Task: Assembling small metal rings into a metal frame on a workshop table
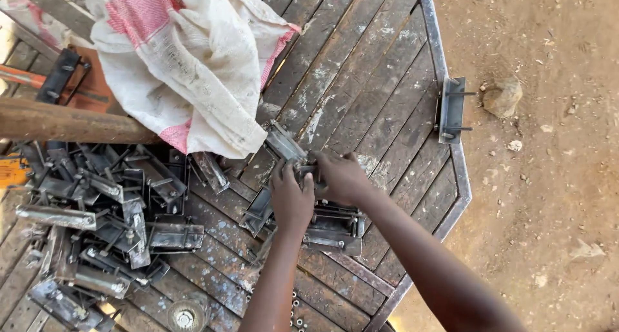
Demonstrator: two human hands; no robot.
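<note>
From the head camera, both hands meet over a weathered wooden worktop with a metal rim. The left hand and the right hand are close together, fingers closed around a grey metal bracket that slants up and to the left from between them. The bracket's upper end lies just under the edge of a dirty white sack with red stripes, which is crumpled across the top of the worktop. Whether the hands touch each other cannot be told.

Just below the hands, touching the worktop boards, sits a small stack of similar brackets with bolts. To the left lies a large loose heap of brackets, tumbled at all angles. A rusty round pipe runs across above that heap, partly under the sack. One more bracket hangs clamped on the worktop's right rim, well apart from the hands. A few nuts lie on the boards near the left forearm. Beyond the rim is bare dirt ground with a stone near the clamped bracket.
</note>
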